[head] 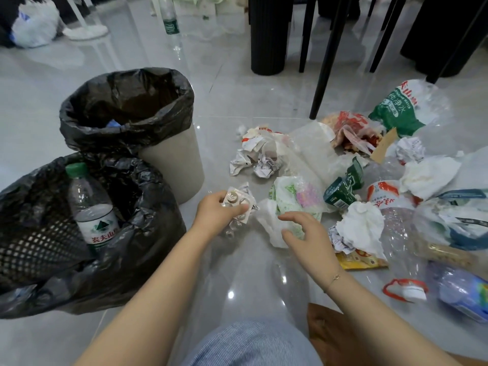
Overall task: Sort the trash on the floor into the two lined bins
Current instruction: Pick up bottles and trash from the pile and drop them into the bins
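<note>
My left hand (215, 211) grips a bunch of silvery pill blister packs (241, 200) just above the floor. My right hand (303, 229) hovers with loosely curled fingers over a white tissue and a green-printed plastic wrapper (290, 196), holding nothing. At the left stand two bins lined with black bags: a black mesh bin (39, 241) with a green-capped water bottle (91, 207) standing in it, and behind it a beige bin (171, 165). Trash lies in a heap at the right: crumpled paper (260, 157), a green carton (343, 186), tissues (361, 225) and a crushed clear bottle (388, 204).
Black chair and table legs (327, 56) stand behind the trash heap. A water bottle (169, 15) stands on the far floor, with a white plastic bag (35, 22) at the far left. A red-ringed bottle cap (408, 290) lies at the right. My striped trouser knee (250, 344) is at the bottom.
</note>
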The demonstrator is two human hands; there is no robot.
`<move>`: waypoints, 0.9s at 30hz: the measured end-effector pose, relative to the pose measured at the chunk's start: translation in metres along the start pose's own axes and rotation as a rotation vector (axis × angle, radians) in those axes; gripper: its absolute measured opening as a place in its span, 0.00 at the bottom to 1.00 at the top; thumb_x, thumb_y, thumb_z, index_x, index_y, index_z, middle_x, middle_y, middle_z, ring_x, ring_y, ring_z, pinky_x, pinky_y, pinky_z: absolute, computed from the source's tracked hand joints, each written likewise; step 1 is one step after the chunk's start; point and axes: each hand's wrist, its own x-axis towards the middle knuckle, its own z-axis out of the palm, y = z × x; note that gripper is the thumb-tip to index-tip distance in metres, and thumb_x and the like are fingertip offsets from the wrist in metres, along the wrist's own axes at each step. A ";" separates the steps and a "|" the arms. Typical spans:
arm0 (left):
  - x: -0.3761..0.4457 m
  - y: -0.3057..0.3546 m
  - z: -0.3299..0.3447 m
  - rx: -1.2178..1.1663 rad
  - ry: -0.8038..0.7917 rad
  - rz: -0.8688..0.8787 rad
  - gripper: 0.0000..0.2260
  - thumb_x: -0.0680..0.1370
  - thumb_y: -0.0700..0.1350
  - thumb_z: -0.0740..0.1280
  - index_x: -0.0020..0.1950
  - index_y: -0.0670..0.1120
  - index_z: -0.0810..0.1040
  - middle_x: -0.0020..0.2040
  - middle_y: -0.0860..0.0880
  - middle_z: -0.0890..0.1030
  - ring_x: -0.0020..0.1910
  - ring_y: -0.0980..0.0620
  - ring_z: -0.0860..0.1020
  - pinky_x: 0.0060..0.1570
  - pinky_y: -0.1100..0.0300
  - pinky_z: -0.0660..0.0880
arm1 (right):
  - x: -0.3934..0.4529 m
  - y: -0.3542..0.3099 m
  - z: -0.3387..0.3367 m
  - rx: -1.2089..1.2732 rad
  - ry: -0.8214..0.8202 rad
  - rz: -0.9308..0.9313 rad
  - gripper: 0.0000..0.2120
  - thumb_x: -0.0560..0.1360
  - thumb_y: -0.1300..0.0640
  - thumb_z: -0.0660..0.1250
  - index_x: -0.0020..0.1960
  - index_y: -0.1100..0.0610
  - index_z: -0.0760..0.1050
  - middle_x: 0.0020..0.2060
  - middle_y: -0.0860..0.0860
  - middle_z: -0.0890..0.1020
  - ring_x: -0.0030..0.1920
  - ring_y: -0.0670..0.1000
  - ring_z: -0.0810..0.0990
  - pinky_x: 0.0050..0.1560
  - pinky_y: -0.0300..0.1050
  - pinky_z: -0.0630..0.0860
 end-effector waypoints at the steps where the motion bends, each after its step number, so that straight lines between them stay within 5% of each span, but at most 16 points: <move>1: -0.004 0.008 0.000 -0.018 0.001 0.019 0.06 0.69 0.48 0.77 0.41 0.50 0.82 0.34 0.56 0.81 0.34 0.57 0.77 0.32 0.66 0.70 | 0.002 -0.005 0.000 0.079 -0.004 0.038 0.13 0.74 0.62 0.66 0.57 0.53 0.79 0.55 0.44 0.79 0.57 0.46 0.75 0.58 0.39 0.69; 6: -0.035 0.050 -0.009 -0.184 0.006 0.053 0.07 0.70 0.47 0.77 0.45 0.48 0.83 0.38 0.51 0.85 0.38 0.51 0.84 0.40 0.57 0.79 | 0.011 -0.025 0.003 0.484 0.039 0.198 0.11 0.75 0.59 0.67 0.57 0.53 0.79 0.54 0.46 0.81 0.53 0.44 0.79 0.55 0.39 0.76; 11: -0.050 0.083 -0.049 -0.418 0.061 0.059 0.07 0.72 0.46 0.75 0.49 0.46 0.83 0.42 0.48 0.86 0.41 0.49 0.84 0.36 0.58 0.80 | 0.023 -0.074 0.001 0.678 -0.062 0.126 0.13 0.76 0.59 0.67 0.60 0.50 0.79 0.56 0.42 0.81 0.57 0.42 0.79 0.58 0.42 0.77; 14: -0.046 0.097 -0.086 -0.396 0.171 0.093 0.08 0.73 0.47 0.74 0.49 0.47 0.83 0.43 0.47 0.85 0.38 0.55 0.83 0.32 0.63 0.78 | 0.038 -0.108 0.007 0.711 -0.131 0.057 0.14 0.77 0.60 0.65 0.61 0.50 0.79 0.57 0.42 0.81 0.58 0.43 0.79 0.58 0.44 0.77; 17: -0.022 0.112 -0.139 -0.361 0.340 0.148 0.07 0.72 0.49 0.74 0.46 0.47 0.82 0.42 0.45 0.85 0.39 0.47 0.83 0.34 0.51 0.80 | 0.052 -0.135 0.018 0.727 -0.135 0.048 0.13 0.77 0.60 0.65 0.60 0.50 0.78 0.55 0.42 0.82 0.57 0.43 0.79 0.58 0.44 0.77; 20: 0.024 0.115 -0.180 -0.462 0.412 0.094 0.06 0.73 0.47 0.74 0.43 0.47 0.79 0.37 0.48 0.81 0.33 0.50 0.79 0.25 0.62 0.74 | 0.058 -0.152 0.031 0.724 -0.163 0.070 0.13 0.77 0.59 0.65 0.60 0.50 0.78 0.54 0.42 0.82 0.56 0.42 0.79 0.58 0.46 0.77; 22: 0.057 0.105 -0.195 -0.545 0.379 0.015 0.13 0.73 0.49 0.73 0.51 0.43 0.80 0.42 0.46 0.81 0.40 0.46 0.81 0.34 0.58 0.77 | 0.059 -0.158 0.039 0.715 -0.197 0.090 0.13 0.77 0.59 0.65 0.60 0.50 0.78 0.55 0.43 0.81 0.55 0.41 0.79 0.59 0.47 0.77; 25: 0.085 0.087 -0.202 -0.483 0.288 -0.151 0.37 0.71 0.62 0.71 0.71 0.41 0.68 0.62 0.44 0.76 0.59 0.41 0.77 0.51 0.50 0.76 | 0.058 -0.158 0.049 0.692 -0.238 0.109 0.12 0.77 0.59 0.65 0.59 0.50 0.78 0.56 0.44 0.81 0.56 0.40 0.78 0.60 0.47 0.76; 27: 0.085 0.089 -0.201 -0.435 0.295 -0.185 0.37 0.74 0.60 0.68 0.75 0.42 0.62 0.70 0.44 0.70 0.66 0.40 0.72 0.56 0.51 0.73 | 0.055 -0.153 0.050 0.675 -0.246 0.121 0.12 0.77 0.58 0.65 0.59 0.50 0.78 0.56 0.44 0.81 0.56 0.40 0.78 0.59 0.45 0.76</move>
